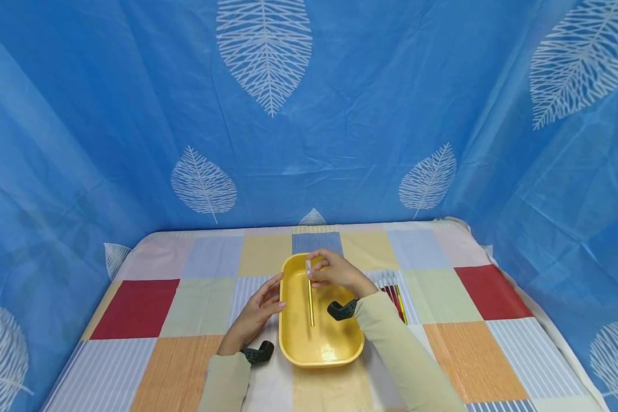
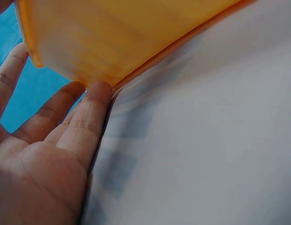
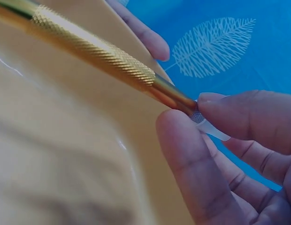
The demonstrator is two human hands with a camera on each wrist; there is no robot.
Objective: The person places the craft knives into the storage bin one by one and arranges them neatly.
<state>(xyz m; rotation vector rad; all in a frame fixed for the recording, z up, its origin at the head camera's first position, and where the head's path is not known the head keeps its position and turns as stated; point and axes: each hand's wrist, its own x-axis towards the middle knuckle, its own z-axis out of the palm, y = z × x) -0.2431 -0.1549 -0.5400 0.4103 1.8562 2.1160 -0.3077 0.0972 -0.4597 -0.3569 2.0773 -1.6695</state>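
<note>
Tool — slim, gold-shafted, pale at its upper end — is running almost straight from 12 to 6 o'clock over the yellow tray, a little to the 9 o'clock side of the tray's middle. Its pale end is pointing to 12 and its bare gold end to 6; whether that lower end is touching the tray floor, the pictures are not showing clearly.

Of the two hands, the right hand is by far the nearer: it is reaching in from about 4 o'clock and pinching the tool between thumb and finger at the pale end, the gap between them closed down to the tool's thickness. The knurled part of the shaft is standing free of those fingers in the right wrist view.

The left hand is sitting at 9 o'clock, outside the tray, its fingers spread and relaxed with tips touching the side wall; it is gripping nothing, and the rim is coming between it and the shaft.

Outside the tray, toward 2 to 3 o'clock, several similar tools are lying side by side on the cloth-covered tabletop, pale ends toward 12.
</note>
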